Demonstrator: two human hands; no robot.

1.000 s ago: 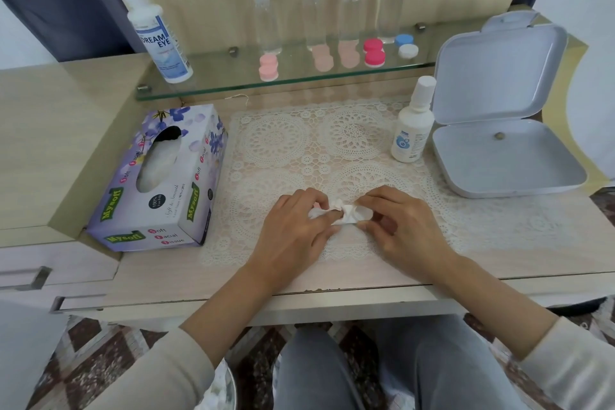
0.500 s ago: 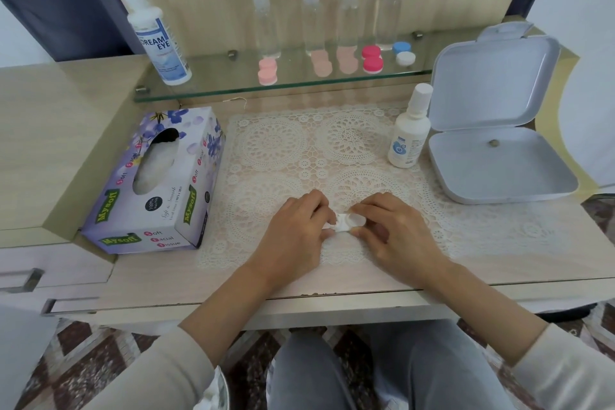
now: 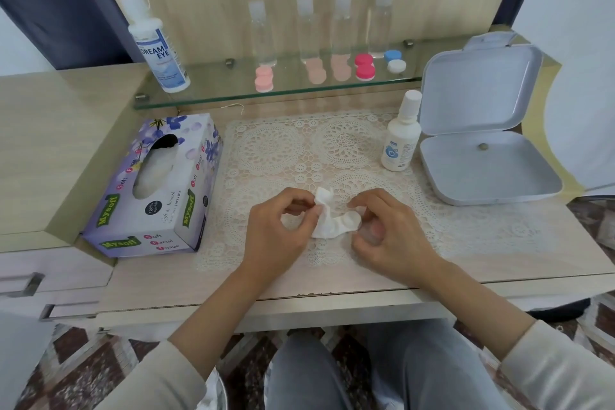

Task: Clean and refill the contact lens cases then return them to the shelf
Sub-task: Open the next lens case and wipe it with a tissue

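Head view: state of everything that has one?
grey box, lid open
small bottle, upright, capped
Dream Eye bottle, upright on glass shelf
lens cases, on shelf, caps on
tissue box, open, tissue showing
tissue, crumpled, between both hands
left hand, pinches tissue
right hand, pinches tissue's other end

The light was bright, soft and even, with no hard glare. My left hand point(image 3: 276, 233) and right hand point(image 3: 396, 236) threw only faint shadows on the tabletop point(image 3: 159, 280). The glass shelf point(image 3: 216, 86) mirrored what stood on it. The white tissue point(image 3: 327, 220) looked nearly washed out. The clear bottles point(image 3: 307, 30) at the back were soft and hazy, and straight lines bowed toward the edges.
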